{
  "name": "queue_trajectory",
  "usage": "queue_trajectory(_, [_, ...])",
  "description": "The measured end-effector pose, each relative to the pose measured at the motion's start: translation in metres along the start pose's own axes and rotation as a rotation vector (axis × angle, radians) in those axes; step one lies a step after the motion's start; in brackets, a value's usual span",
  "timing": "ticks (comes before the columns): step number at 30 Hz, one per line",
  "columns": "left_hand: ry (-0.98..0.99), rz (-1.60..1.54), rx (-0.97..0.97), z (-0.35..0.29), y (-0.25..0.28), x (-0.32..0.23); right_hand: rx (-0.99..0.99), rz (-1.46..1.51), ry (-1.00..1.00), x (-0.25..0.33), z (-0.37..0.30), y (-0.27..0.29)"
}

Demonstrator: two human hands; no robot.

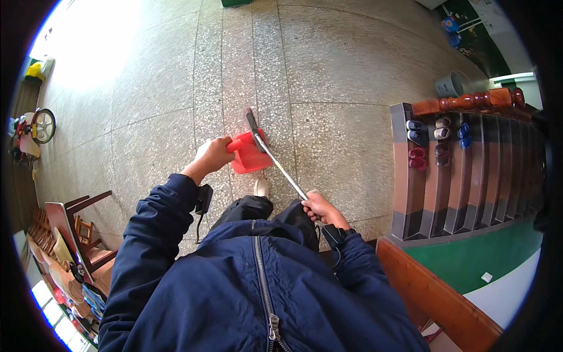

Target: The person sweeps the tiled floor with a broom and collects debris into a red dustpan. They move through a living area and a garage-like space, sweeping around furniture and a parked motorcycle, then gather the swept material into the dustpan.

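Note:
My left hand is closed around the short handle of a red dustpan, which is in front of my feet. In my right hand is the silver stick of a broom, gripped near its lower right end in the picture. The stick slants up to the left, and its narrow dark head lies across the dustpan's right side and reaches past its far edge. I cannot tell whether the head touches the pan. Any sweepings in the pan are too small to make out.
Speckled stone floor stretches ahead. On the right, stairs hold several pairs of shoes below a wooden baluster, with a grey bucket behind. A wheeled vehicle and a wooden chair stand left; a wooden panel is near right.

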State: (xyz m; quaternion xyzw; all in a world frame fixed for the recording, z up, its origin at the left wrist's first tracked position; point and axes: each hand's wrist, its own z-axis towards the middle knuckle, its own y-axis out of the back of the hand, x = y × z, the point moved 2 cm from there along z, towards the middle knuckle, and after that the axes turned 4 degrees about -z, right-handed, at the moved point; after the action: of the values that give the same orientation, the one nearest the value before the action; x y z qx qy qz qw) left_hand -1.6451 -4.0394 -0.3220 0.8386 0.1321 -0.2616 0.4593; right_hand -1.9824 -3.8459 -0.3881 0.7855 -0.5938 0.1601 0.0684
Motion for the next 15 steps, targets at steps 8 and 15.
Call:
queue_trajectory(8, [0.016, 0.009, 0.028, -0.012, 0.008, -0.008, -0.150, 0.004, 0.057, -0.087, -0.087, 0.023])
queue_trajectory(15, [-0.022, -0.028, 0.020, -0.049, -0.005, 0.009, -0.412, 0.129, -0.070, -0.192, -0.144, 0.056])
